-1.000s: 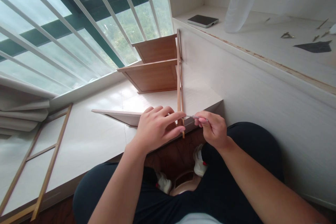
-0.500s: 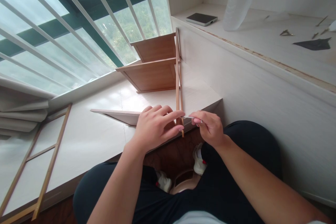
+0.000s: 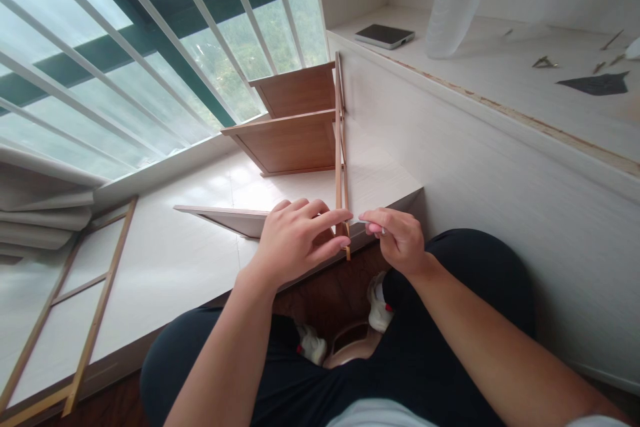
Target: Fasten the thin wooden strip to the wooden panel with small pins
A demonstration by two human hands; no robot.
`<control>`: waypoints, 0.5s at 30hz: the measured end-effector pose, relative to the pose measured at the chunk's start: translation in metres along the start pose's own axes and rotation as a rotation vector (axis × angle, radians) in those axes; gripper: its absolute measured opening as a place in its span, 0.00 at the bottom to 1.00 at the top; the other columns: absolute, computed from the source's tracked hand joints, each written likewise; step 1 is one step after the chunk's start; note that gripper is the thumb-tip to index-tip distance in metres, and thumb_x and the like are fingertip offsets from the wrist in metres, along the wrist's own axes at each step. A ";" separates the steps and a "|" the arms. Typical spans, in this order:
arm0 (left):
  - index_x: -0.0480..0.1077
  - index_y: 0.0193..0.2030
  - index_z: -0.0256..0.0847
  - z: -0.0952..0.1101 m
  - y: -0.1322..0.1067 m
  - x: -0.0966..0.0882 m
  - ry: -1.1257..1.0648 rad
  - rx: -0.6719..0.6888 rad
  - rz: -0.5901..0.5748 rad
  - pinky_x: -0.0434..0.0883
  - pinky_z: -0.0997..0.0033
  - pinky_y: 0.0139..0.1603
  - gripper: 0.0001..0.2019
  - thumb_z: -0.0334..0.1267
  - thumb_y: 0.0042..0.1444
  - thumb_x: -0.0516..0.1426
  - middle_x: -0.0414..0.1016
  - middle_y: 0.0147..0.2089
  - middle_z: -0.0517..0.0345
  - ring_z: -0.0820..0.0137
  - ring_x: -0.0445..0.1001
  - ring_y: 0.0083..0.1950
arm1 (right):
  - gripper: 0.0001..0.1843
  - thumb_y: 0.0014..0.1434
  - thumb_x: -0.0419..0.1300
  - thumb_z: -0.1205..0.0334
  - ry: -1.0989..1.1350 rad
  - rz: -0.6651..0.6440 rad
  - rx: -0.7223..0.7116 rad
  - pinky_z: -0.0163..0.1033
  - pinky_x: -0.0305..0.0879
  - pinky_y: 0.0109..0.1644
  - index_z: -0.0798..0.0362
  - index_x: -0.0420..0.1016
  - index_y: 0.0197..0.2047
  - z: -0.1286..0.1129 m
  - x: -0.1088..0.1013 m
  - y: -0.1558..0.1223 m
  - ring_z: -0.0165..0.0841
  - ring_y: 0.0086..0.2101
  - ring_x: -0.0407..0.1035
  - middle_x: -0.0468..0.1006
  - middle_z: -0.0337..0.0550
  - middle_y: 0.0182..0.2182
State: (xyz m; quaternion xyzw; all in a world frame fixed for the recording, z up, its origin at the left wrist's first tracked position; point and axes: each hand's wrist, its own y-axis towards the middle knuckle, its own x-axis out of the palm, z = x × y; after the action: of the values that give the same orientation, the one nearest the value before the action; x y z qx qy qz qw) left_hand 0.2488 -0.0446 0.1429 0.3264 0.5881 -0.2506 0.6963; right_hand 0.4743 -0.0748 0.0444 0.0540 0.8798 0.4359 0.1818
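My left hand (image 3: 297,237) is closed on the near end of an upright-edged wooden frame (image 3: 339,160), thumb and index finger on either side of its rail. Brown wooden panels (image 3: 290,143) stand against the frame farther back. In a pinch, my right hand (image 3: 397,237) holds a thin silver tool (image 3: 384,231) that looks like a hex key; its tip points left at the frame's end. Most of the tool is hidden by the fingers. Beside my left hand leans a pale-edged panel (image 3: 225,219), partly covered by that hand.
A ladder-like wooden frame (image 3: 95,307) lies on the white ledge (image 3: 170,260) at left. On the shelf (image 3: 505,90) at right are a phone (image 3: 385,35), a plastic bottle (image 3: 455,13), several screws (image 3: 545,63) and a dark scrap (image 3: 595,83). Barred windows and a curtain (image 3: 40,200) border the ledge.
The silver tool has turned slightly in my right hand, and less of its shaft shows toward the frame. My left hand keeps its hold in nearly the same place.
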 end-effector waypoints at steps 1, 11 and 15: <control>0.75 0.61 0.56 0.000 0.000 0.000 0.000 0.000 -0.002 0.60 0.59 0.46 0.22 0.61 0.73 0.51 0.83 0.48 0.61 0.65 0.76 0.44 | 0.15 0.79 0.50 0.61 -0.003 0.002 0.007 0.34 0.71 0.35 0.50 0.79 0.50 0.000 0.000 0.000 0.30 0.28 0.74 0.80 0.41 0.29; 0.76 0.61 0.56 -0.001 -0.001 -0.002 0.003 0.004 0.001 0.60 0.59 0.46 0.22 0.62 0.73 0.50 0.83 0.48 0.59 0.65 0.76 0.44 | 0.14 0.79 0.52 0.60 0.060 -0.037 0.030 0.35 0.70 0.34 0.50 0.79 0.50 0.003 -0.001 -0.002 0.30 0.27 0.73 0.80 0.40 0.29; 0.76 0.60 0.56 -0.001 -0.001 -0.001 0.004 0.006 0.009 0.60 0.59 0.45 0.23 0.62 0.73 0.50 0.83 0.48 0.59 0.65 0.76 0.44 | 0.15 0.79 0.52 0.56 0.086 -0.051 0.066 0.34 0.70 0.33 0.50 0.80 0.49 0.004 -0.002 -0.002 0.29 0.26 0.72 0.80 0.40 0.29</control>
State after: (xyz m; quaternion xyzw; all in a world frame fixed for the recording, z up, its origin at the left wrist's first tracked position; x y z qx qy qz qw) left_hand 0.2473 -0.0444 0.1433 0.3316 0.5873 -0.2488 0.6951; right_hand 0.4774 -0.0734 0.0417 0.0188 0.9017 0.4039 0.1530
